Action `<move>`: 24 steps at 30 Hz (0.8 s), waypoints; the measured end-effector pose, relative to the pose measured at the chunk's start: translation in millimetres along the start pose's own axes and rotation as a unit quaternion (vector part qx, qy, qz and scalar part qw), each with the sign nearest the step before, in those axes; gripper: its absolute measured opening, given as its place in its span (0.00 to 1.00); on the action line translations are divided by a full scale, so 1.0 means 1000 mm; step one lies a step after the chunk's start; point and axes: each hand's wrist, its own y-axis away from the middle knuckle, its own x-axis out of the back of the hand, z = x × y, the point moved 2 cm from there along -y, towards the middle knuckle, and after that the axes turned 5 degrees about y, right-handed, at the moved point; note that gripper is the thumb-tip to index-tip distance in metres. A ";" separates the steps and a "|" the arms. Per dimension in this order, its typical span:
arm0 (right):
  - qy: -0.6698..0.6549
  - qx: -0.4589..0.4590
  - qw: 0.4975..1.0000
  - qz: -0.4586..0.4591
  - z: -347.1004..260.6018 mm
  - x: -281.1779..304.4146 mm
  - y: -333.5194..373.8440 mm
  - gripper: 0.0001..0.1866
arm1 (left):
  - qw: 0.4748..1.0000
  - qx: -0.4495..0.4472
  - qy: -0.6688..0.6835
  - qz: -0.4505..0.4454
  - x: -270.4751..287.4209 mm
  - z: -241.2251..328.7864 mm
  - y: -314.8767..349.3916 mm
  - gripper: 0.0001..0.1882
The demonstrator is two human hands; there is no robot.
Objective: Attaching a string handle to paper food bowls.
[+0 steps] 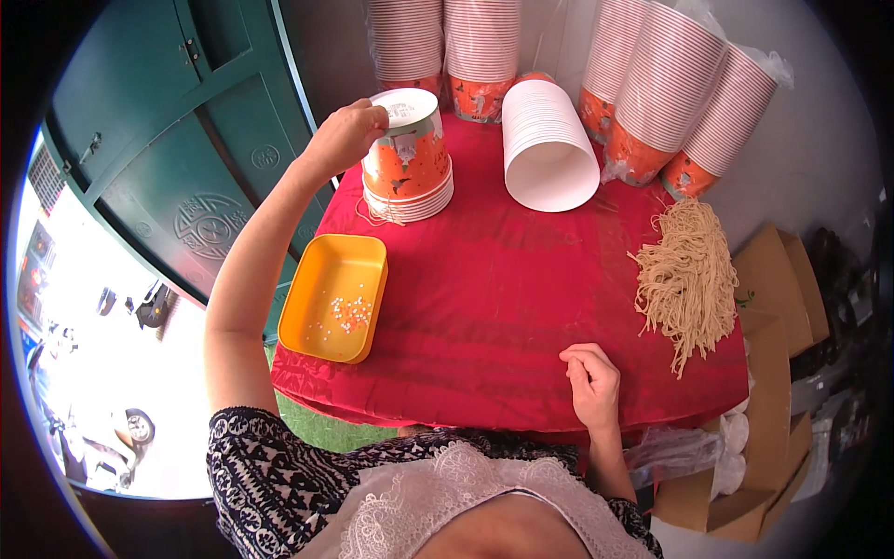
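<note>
Fingers of left hand [346, 133] grip upturned orange cup stack [407, 158]; right hand [591, 380] rests curled.

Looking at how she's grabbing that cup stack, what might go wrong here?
The left hand grips only the top of the upside-down orange cup stack, so several nested cups might lift together or the stack tip. The sideways white cup stack beside it could roll if bumped. The orange tray sits at the table edge and might slide off.

Street stall: stacked paper cups [667, 76]
</note>
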 end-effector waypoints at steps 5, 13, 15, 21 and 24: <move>0.003 -0.002 1.000 0.001 0.001 0.000 -0.001 0.05 | 1.000 0.001 -0.003 -0.002 0.000 -0.001 0.000 0.04; 0.007 -0.001 1.000 0.000 -0.001 0.001 0.001 0.05 | 1.000 0.005 -0.005 0.006 -0.002 0.002 0.003 0.04; 0.002 -0.019 1.000 -0.006 -0.003 0.001 0.002 0.06 | 1.000 0.001 0.000 0.012 -0.003 0.002 0.005 0.04; -0.010 -0.001 1.000 0.000 -0.003 -0.001 0.002 0.05 | 0.998 0.004 0.001 0.063 -0.011 0.003 0.017 0.04; -0.005 0.030 1.000 0.006 0.000 0.003 0.004 0.06 | 0.997 -0.011 -0.001 0.077 -0.019 0.004 0.015 0.04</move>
